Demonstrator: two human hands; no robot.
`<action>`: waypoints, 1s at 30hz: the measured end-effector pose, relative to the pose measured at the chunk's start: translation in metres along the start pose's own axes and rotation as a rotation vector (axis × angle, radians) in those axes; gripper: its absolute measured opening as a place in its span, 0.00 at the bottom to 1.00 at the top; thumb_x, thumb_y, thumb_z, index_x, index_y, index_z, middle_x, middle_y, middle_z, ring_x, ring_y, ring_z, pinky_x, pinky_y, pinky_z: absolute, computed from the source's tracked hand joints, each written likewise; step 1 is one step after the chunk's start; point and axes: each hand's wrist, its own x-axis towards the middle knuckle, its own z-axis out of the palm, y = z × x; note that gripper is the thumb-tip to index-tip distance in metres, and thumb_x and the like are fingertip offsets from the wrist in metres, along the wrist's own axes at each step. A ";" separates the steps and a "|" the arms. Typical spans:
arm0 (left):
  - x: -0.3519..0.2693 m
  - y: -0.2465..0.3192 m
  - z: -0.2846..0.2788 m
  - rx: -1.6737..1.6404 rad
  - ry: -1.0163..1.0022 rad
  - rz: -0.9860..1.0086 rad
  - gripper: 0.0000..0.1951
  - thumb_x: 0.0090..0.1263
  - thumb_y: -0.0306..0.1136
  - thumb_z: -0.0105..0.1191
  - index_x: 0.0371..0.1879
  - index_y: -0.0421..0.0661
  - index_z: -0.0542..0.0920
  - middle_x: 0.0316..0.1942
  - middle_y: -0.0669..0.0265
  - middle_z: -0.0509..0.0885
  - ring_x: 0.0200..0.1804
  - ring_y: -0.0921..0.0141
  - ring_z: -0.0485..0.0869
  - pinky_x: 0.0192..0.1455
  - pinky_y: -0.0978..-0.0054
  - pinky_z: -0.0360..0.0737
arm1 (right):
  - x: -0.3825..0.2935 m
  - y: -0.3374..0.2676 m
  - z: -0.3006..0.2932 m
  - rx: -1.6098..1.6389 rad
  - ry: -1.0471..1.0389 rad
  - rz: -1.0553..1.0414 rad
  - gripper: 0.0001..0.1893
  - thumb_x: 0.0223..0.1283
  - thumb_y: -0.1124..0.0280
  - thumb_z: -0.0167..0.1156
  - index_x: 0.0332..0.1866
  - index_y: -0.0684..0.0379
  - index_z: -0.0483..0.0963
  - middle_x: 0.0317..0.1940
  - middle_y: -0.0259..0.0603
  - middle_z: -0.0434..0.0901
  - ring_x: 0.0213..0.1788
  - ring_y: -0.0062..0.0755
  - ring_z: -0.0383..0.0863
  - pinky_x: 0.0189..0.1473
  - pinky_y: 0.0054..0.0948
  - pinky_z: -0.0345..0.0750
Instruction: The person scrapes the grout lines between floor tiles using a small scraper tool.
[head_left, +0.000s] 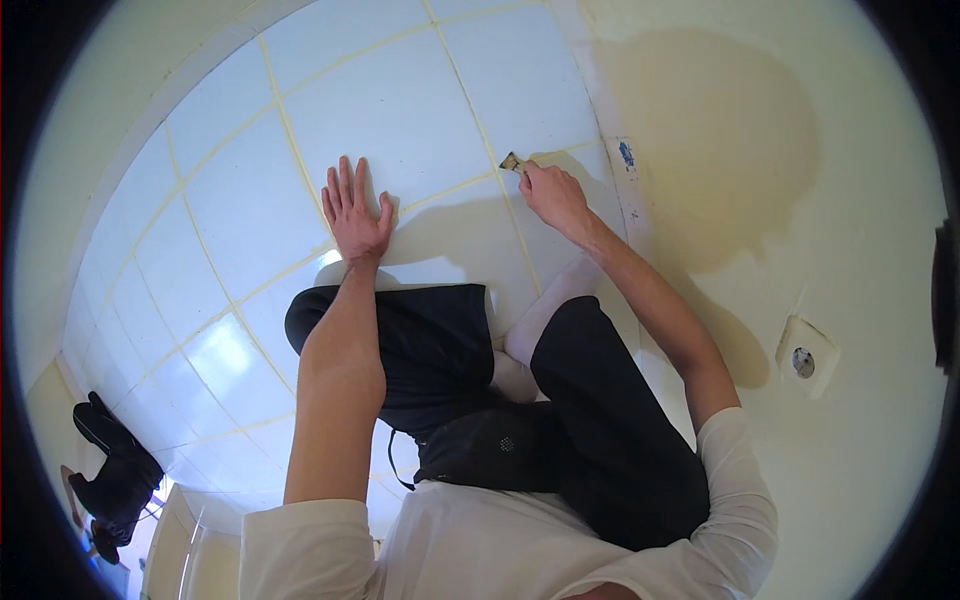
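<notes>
My right hand (555, 196) grips a small flat-bladed tool, apparently a putty knife (511, 162). Its worn, brownish blade is at the crossing of two yellowish grout lines, but I cannot tell whether it touches the floor; the handle is mostly hidden in my fist. My left hand (357, 219) rests palm down on the glossy white tile floor (367, 112), fingers apart and holding nothing. It lies beside another grout line (291, 142). My legs, in black shorts (439, 337), are folded on the tiles just behind both hands.
A cream wall (847, 187) rises close on my right, with a round socket (803, 363) in it. Blue paint marks (626, 155) stain the skirting. Far left, another person in dark clothes (120, 472) bends near a bright opening. A pale raised ledge (169, 540) stands at lower left.
</notes>
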 end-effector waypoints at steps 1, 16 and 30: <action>0.000 0.000 0.001 0.008 0.001 -0.001 0.35 0.74 0.47 0.51 0.82 0.60 0.62 0.85 0.65 0.56 0.86 0.59 0.50 0.86 0.52 0.45 | 0.000 0.000 0.000 0.009 0.009 -0.004 0.14 0.72 0.65 0.54 0.43 0.67 0.78 0.32 0.61 0.85 0.38 0.63 0.87 0.43 0.57 0.82; 0.000 0.000 0.000 0.006 0.005 0.002 0.35 0.75 0.48 0.51 0.82 0.61 0.62 0.85 0.66 0.55 0.86 0.58 0.49 0.87 0.52 0.45 | 0.000 -0.002 -0.001 0.011 0.017 -0.013 0.12 0.68 0.66 0.56 0.42 0.65 0.80 0.33 0.59 0.86 0.37 0.62 0.87 0.42 0.56 0.82; 0.000 0.001 0.000 0.009 -0.007 -0.013 0.35 0.73 0.47 0.52 0.81 0.60 0.63 0.85 0.64 0.55 0.86 0.58 0.49 0.87 0.52 0.45 | 0.005 -0.007 -0.003 0.009 0.031 -0.048 0.12 0.69 0.67 0.55 0.42 0.67 0.79 0.33 0.60 0.86 0.38 0.63 0.87 0.42 0.58 0.82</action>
